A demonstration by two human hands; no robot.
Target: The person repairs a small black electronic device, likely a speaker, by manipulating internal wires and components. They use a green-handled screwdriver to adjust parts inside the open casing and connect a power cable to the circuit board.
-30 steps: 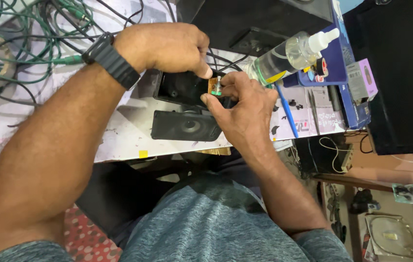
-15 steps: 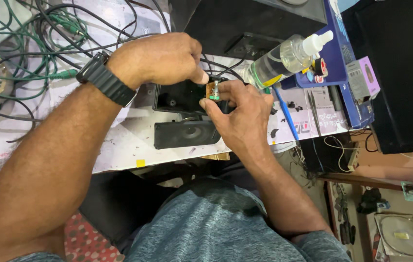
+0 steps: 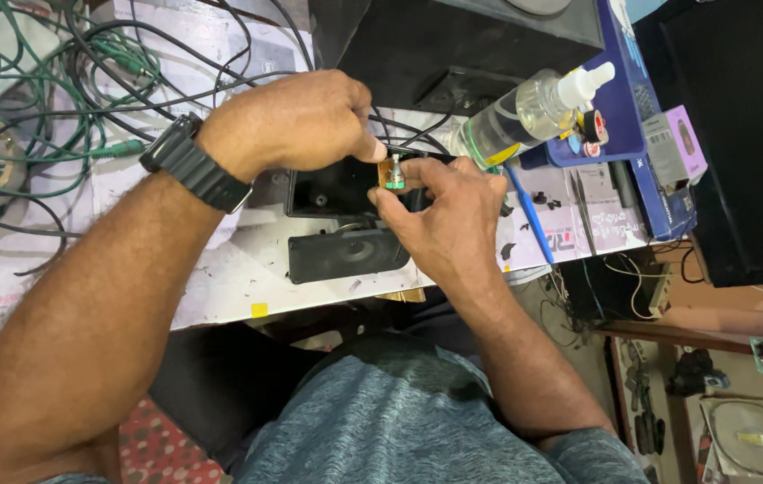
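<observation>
A tangle of green and black cables [image 3: 50, 99] is lying on the paper-covered workbench [image 3: 220, 287] at the far left. Just right of it, the left hand [image 3: 296, 121], with a black watch [image 3: 193, 163] on its wrist, is curling into a loose fist, its thumb and forefinger closing narrowly on the top of a small brown circuit board [image 3: 391, 170]. The board is sitting upright between the two hands, just above an open black speaker box [image 3: 332, 190], with a loose black speaker front [image 3: 345, 254] lying below that. The right hand [image 3: 448, 215] is pinching the board from below, fingers drawn tight around it; a small green part seems to be showing on the board, though it is too small to be sure. Further right, a clear spray bottle [image 3: 525, 112] is lying tilted beside a blue box [image 3: 619, 99], and a blue pen [image 3: 529, 211] is resting near the right hand's knuckles.
</observation>
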